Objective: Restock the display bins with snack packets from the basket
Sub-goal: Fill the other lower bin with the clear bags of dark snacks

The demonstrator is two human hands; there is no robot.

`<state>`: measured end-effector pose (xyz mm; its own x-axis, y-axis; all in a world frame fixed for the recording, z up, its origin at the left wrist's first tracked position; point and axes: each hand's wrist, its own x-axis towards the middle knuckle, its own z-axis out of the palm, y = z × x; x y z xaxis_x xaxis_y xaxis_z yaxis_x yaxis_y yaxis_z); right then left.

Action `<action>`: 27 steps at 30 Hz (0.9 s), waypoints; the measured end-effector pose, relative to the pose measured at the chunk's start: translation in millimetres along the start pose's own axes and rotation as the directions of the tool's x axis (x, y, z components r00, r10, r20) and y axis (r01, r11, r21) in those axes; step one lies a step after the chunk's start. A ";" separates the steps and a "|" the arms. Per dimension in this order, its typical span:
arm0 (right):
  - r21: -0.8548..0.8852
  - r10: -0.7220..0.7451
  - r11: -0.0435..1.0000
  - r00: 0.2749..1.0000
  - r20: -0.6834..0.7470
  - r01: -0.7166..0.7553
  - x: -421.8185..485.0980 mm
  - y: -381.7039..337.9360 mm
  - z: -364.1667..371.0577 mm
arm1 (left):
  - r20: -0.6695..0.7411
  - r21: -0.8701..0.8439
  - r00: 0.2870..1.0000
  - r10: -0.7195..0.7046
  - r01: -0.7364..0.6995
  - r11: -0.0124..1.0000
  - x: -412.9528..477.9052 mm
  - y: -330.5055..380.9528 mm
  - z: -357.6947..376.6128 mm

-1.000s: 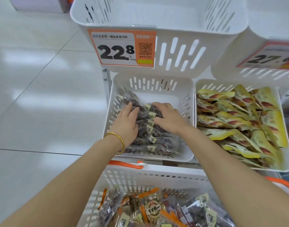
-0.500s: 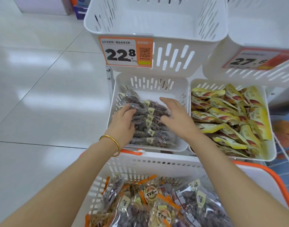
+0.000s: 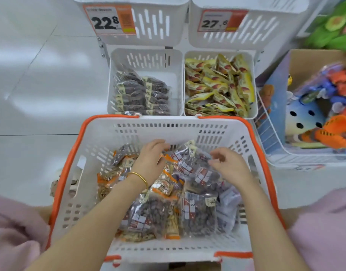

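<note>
Left hand (image 3: 148, 161): my fingers (image 3: 162, 146) are bent downward, tips pressed among the packets at the far wall of the basket. Whether they grip a packet cannot be told, as the tips are hidden behind the knuckles. A thin gold bangle (image 3: 139, 178) sits on this wrist.

Right hand (image 3: 232, 167): its fingers are loosely curled with a narrow gap to the thumb, poised just above a clear plastic packet of dark round snacks (image 3: 193, 163). No grip on it is visible.

Both hands are inside the white slotted plastic basket with orange rim and handles (image 3: 101, 145), which stands in front of me. It holds a mixed heap: more clear packets of dark snacks (image 3: 195, 216) toward the right and near side, and orange-trimmed packets with round printed labels (image 3: 164, 187) toward the left and centre.

Just beyond the basket's far rim are two lower white slotted display bins side by side. The left lower bin (image 3: 168, 75) contains two neat rows of dark snack packets with pale tags (image 3: 140, 94), filling its left and middle; its right part is bare. The right lower bin (image 3: 253, 112) is heaped with yellow packets bearing red marks (image 3: 217, 89).

Above them hang two upper white bins. The left one carries an orange-and-white price tag reading 22.8 (image 3: 109, 20); the right one carries a tag reading 27.6 (image 3: 217, 21).

To the right stands a cardboard box of coloured toys (image 3: 325, 106). The floor (image 3: 41, 85) is pale glossy tile.
</note>
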<state>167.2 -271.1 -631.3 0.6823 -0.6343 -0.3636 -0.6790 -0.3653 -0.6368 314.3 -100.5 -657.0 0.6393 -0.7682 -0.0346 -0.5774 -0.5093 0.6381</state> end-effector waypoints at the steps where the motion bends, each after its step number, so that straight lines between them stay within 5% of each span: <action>1: -0.046 0.012 0.999 0.997 0.070 -0.009 -0.9 3.1 0.5 | 0.020 0.014 1.000 -0.006 0.006 1.000 -1.7 3.3 3.2; 3: -0.213 0.005 0.976 0.981 0.192 0.037 0.7 7.9 5.3 | 0.063 0.049 0.998 -0.009 0.006 0.999 -1.9 8.2 9.7; 5: -0.308 -0.026 0.948 0.986 0.165 0.076 3.7 11.4 11.2 | 0.104 0.071 0.995 -0.004 -0.003 0.997 0.1 10.2 16.5; 8: -0.234 -0.110 0.965 0.993 0.036 0.115 16.8 17.7 13.0 | 0.142 0.052 0.990 -0.018 0.011 0.999 4.6 12.3 23.5; 15: -0.253 -0.123 0.953 0.974 0.188 0.169 41.8 21.1 17.7 | 0.119 -0.011 0.991 -0.067 0.069 0.998 12.1 13.3 23.4; 24: 0.183 -0.264 0.955 0.948 0.175 0.232 23.4 -4.0 -9.6 | 0.235 -0.343 0.956 -0.173 0.248 0.906 12.1 34.9 -1.7; 27: 0.281 -0.304 0.927 0.936 0.178 0.248 18.6 -16.6 -17.4 | 0.273 -0.330 0.951 -0.143 0.232 0.915 14.6 37.0 -10.8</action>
<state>186.4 -288.7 -615.6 0.8934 -0.3612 -0.2673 -0.3839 -0.3042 -0.8718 307.8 -126.3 -625.6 0.5521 -0.7638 -0.3344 -0.2122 -0.5166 0.8295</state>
